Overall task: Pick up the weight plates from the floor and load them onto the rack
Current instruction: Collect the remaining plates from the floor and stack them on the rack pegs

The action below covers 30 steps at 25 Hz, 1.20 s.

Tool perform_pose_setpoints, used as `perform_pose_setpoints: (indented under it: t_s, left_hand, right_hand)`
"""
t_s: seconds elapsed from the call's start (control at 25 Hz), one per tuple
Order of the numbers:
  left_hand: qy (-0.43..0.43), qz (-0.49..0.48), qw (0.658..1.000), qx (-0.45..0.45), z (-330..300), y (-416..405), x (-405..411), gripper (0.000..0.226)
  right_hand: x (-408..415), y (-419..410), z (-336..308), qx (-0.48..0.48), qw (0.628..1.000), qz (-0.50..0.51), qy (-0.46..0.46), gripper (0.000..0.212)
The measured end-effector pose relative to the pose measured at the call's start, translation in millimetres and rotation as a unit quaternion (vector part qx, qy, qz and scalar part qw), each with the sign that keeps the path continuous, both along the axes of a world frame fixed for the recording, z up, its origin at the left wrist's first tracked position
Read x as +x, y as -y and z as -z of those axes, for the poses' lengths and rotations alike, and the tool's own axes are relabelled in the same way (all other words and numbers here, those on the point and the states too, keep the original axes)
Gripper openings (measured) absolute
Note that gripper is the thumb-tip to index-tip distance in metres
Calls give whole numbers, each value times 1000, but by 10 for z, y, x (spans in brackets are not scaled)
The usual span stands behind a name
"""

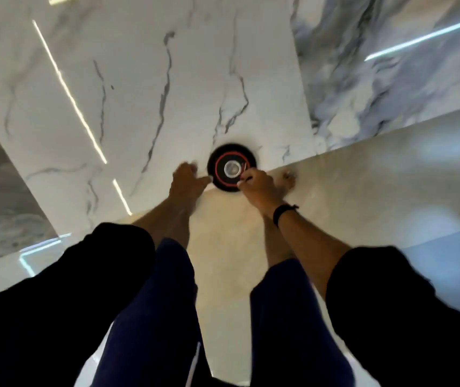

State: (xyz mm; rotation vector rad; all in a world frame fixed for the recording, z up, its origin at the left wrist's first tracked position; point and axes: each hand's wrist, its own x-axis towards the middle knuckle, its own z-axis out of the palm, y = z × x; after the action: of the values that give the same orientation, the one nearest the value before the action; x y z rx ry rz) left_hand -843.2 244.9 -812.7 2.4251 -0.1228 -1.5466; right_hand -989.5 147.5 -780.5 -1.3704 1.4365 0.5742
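A small black weight plate (224, 160) with a red ring and a metal centre hole lies flat on the marble floor, straight ahead of me. My right hand (255, 188), with a black band on its wrist, rests on the plate's near right rim, and its fingers curl over the edge. My left hand (185, 178) is just left of the plate, fingers apart, and its thumb tip touches the plate's left rim. The frame is blurred. No rack is in view.
My bare feet stand close behind the plate, the right foot's toes (289, 178) just right of my right hand. My legs in dark blue shorts (161, 303) fill the lower frame. The glossy floor (139, 93) reflects strip lights.
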Motion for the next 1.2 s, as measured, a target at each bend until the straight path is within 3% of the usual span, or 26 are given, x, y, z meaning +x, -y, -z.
perform_pose_setpoints:
  t_s: [0.12, 0.2, 0.28, 0.36, 0.48, 0.64, 0.76, 0.92, 1.04, 1.2]
  left_hand:
    - [64, 70, 994, 57, 1185, -3, -263, 85]
    - [76, 142, 983, 89, 1430, 175, -430, 91]
    - [21, 127, 985, 118, 1838, 288, -544, 74]
    - [-11, 88, 989, 122, 2326, 392, -661, 78]
    - [44, 108, 984, 133, 2842, 435, -733, 88]
    - [88, 171, 972, 133, 3140, 508, -710, 104]
    - [90, 182, 970, 130, 3280, 532, -755, 107]
    - [153, 152, 967, 138, 3382, 577, -734, 93]
    - [110, 191, 965, 143, 3352, 557, -707, 79]
    - [126, 166, 965, 158, 3311, 569, -693, 101]
  right_hand:
    - [-284, 15, 1068, 14, 998, -2, -63, 34]
    - [-425, 42, 1668, 10, 996, 7, -92, 37]
    - [-504, 45, 2169, 15, 994, 30, -101, 39]
    - [-517, 14, 2662, 6, 992, 63, -109, 43]
    - [-435, -15, 3207, -4, 988, 93, -126, 65]
    - [-330, 57, 3577, -21, 984, 68, -166, 100]
    - [-334, 14, 3750, -26, 985, 49, -162, 111]
    - [-336, -59, 3914, -80, 982, 36, -167, 111]
    - [-333, -137, 4035, -114, 978, 26, -175, 103]
    - [-353, -47, 3976, -74, 979, 44, -184, 102]
